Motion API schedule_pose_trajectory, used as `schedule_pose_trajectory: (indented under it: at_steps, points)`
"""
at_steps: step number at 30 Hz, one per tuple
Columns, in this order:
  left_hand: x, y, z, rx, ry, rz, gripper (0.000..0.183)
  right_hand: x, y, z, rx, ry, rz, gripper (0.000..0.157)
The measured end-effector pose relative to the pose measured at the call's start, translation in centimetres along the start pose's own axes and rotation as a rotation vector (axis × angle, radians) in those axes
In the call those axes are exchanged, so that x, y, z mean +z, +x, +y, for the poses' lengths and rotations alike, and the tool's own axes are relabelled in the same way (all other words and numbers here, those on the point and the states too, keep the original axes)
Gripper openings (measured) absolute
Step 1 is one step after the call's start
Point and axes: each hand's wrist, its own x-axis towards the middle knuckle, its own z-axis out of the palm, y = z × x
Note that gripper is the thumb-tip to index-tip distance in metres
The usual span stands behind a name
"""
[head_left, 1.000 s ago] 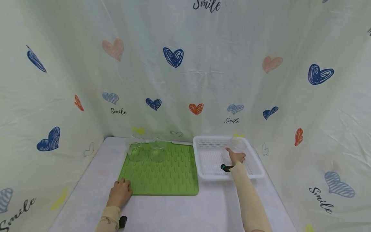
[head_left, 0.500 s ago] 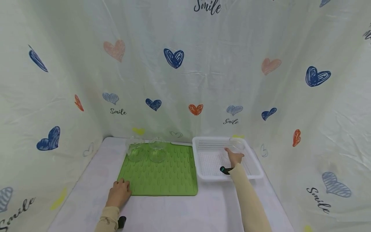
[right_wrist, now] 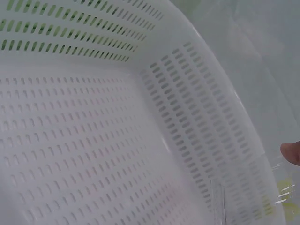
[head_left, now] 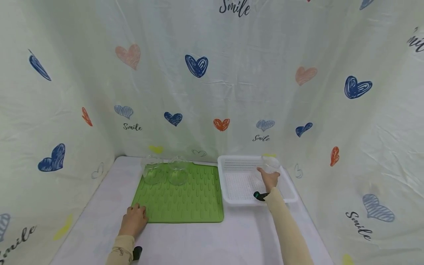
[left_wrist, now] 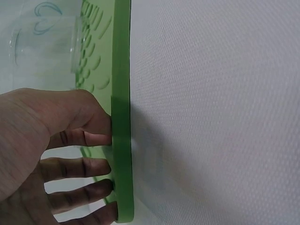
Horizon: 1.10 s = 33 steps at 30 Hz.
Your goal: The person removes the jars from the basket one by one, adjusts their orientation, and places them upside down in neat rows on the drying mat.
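My left hand (head_left: 133,221) rests at the near left corner of the green silicone drying mat (head_left: 185,202). In the left wrist view, its thumb and fairly straight fingers touch the mat's edge (left_wrist: 123,164). Two clear glasses, a left one (head_left: 153,171) and a right one (head_left: 178,171), stand at the mat's far left. My right hand (head_left: 269,179) reaches over the white plastic basket (head_left: 241,201) and holds a clear glass (head_left: 271,162). Its transparent edge (right_wrist: 218,201) shows in the right wrist view, where only a thumb tip (right_wrist: 291,152) is visible.
A white cloth (head_left: 198,243) covers the table. The slotted basket stands just right of the mat. Behind and at both sides hangs a pale curtain (head_left: 212,92) printed with hearts.
The head view has shifted slightly. My right hand has moved a little right within the basket, and the glass at its fingers shows somewhat more clearly. My left hand stays at the mat's corner.
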Motion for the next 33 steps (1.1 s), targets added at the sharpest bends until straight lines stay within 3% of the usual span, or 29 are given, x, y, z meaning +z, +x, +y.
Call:
schedule_pose_trajectory:
  at_steps: [8, 16, 24, 29, 33]
  points:
    - [0.0, -0.1, 0.0, -0.007, -0.002, -0.009, 0.011, -0.5, -1.7, -1.8, -0.101, -0.094, -0.001, 0.111]
    - [-0.2, 0.0, 0.0, -0.005, 0.0, -0.014, 0.013, -1.1, -3.1, -4.0, -0.226, -0.176, 0.054, 0.109]
    - [-0.2, -0.1, 0.0, -0.007, -0.001, -0.019, 0.012, -2.0, -5.8, -6.9, -0.386, -0.255, 0.027, 0.113]
    - [-0.3, 0.0, 0.0, -0.007, 0.004, -0.028, 0.01, -1.5, -7.8, -8.3, -0.453, -0.338, 0.013, 0.114]
    - [-0.3, 0.1, 0.0, -0.012, 0.003, -0.04, 0.01, -0.7, -9.3, -9.2, -0.557, -0.418, 0.015, 0.108]
